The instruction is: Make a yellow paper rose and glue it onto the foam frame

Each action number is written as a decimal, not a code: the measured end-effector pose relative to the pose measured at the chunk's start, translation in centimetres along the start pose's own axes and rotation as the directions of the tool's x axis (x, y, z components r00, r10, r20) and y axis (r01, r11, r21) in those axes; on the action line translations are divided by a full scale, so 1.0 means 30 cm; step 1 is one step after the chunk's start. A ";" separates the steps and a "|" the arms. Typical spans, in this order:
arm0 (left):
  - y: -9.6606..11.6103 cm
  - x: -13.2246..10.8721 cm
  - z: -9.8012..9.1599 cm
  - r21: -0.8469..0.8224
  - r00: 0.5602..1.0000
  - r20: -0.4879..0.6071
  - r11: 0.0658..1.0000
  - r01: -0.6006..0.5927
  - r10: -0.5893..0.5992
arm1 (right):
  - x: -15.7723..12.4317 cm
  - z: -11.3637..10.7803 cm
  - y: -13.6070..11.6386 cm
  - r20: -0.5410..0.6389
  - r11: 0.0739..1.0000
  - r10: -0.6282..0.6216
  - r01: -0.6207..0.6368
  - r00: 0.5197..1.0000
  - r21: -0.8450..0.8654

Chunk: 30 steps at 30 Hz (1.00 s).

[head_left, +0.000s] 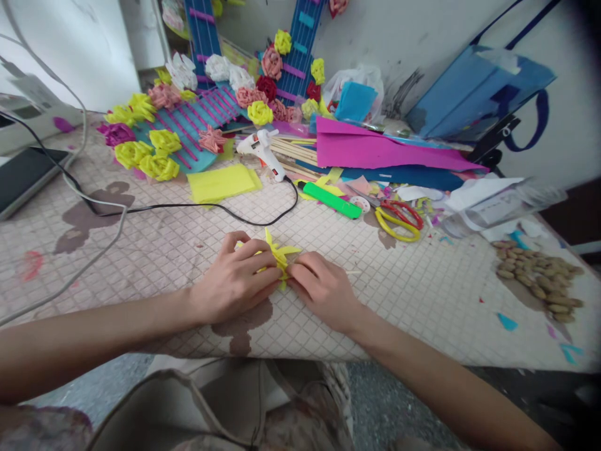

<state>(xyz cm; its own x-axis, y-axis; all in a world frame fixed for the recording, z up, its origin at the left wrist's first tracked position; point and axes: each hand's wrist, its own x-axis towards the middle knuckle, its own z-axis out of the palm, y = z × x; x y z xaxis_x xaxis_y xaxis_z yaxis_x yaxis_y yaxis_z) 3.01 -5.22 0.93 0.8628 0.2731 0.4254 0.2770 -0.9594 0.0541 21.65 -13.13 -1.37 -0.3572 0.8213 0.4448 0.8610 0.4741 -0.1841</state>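
Observation:
Low over the tabletop's near middle, a yellow crepe paper flower [280,255] with pointed petals lies between my two hands. My left hand [239,272] curls its fingers around the flower's left side and hides part of it. Pinched close at the flower's right edge, my right hand [323,289] has its fingertips pressed together. A thin pale stick [353,272] pokes out past the right hand, which seems to grip it near the flower's base. Where stick and paper meet is covered by my fingers.
Behind my hands lie yellow paper sheets [223,183], a white glue gun [263,153] with a black cord, a green cutter [331,199] and scissors [399,219]. Peanuts [539,275] and a clear bottle [498,210] are at the right. Flower-trimmed blue decorations [188,125] stand at the back.

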 end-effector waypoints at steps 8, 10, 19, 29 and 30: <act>0.006 0.001 0.000 0.006 1.000 -0.001 1.000 0.022 -0.022 | 0.001 0.004 -0.006 0.006 0.999 -0.031 0.031 1.000 -0.020; 0.009 0.002 -0.003 -0.011 0.999 0.014 0.999 0.041 -0.040 | 0.001 0.005 -0.005 0.011 1.000 -0.023 0.023 1.000 -0.016; 0.013 -0.008 -0.012 -0.017 0.997 0.045 0.998 0.068 -0.067 | -0.003 0.012 -0.001 0.096 1.000 -0.003 0.001 0.995 0.014; 0.015 -0.017 -0.009 0.040 0.997 0.038 0.997 0.070 -0.072 | 0.009 0.007 0.002 0.055 0.999 -0.015 0.014 0.998 0.032; 0.015 -0.017 -0.009 0.042 0.996 0.033 0.996 0.076 -0.078 | 0.010 0.007 0.001 0.062 1.000 -0.017 0.015 0.998 0.026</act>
<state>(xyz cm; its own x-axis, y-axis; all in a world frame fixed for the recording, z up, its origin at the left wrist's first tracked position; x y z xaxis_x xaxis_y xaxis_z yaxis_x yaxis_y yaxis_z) 2.57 -5.81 0.98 0.8523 0.3491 0.3896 0.3595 -0.9319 0.0486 21.49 -12.78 -1.44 -0.3934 0.8312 0.3928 0.8458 0.4947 -0.1998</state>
